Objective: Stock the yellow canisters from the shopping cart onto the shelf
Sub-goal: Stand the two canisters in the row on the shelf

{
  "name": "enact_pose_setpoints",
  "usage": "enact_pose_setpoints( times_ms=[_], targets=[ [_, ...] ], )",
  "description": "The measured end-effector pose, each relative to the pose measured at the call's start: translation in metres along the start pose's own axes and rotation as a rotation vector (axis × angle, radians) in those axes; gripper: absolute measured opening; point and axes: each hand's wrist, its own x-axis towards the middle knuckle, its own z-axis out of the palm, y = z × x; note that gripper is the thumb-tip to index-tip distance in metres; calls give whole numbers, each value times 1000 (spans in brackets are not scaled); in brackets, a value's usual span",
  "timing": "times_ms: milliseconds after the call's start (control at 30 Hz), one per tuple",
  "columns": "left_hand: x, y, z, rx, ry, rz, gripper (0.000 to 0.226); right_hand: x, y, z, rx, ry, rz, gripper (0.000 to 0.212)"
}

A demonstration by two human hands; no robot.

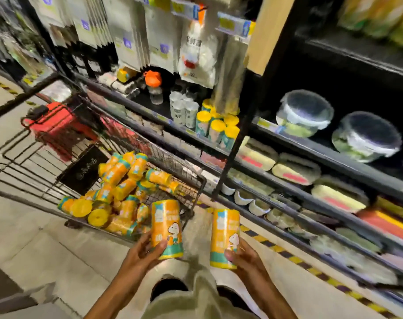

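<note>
My left hand [147,250] grips a yellow canister [165,226] with a cartoon dog on it, held upright low in the middle of the view. My right hand [240,256] grips a second yellow canister [224,236], also upright, a little to the right. Several more yellow canisters [120,189] lie heaped in the black wire shopping cart [195,180] in front of me. A cluster of yellow-lidded canisters [218,128] stands on the dark shelf [191,137] above the cart's right corner.
White cups [184,111] and an orange-lidded jar [153,81] share that shelf. Round lidded bowls [305,113] sit on the shelf bay to the right, sponges [294,169] and bowls lower down. A red folded seat [57,127] is on the cart. Striped floor tape [274,247] runs along the shelving.
</note>
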Motion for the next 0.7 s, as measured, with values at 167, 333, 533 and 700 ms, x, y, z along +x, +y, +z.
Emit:
enact_pose_setpoints(
  times_ms=[167,333,533,700],
  targets=[
    [-3,7,98,106,-167,49,73,-53,-8,-79,13,185,-94,67],
    [-10,-3,208,171,-314,49,82,-105,-19,-169,115,309,-175,71],
    [-31,6,341,171,-471,84,73,-152,-61,-261,168,397,-341,96],
    [-46,26,422,141,-568,128,52,-177,-97,-317,187,413,-464,80]
  ],
)
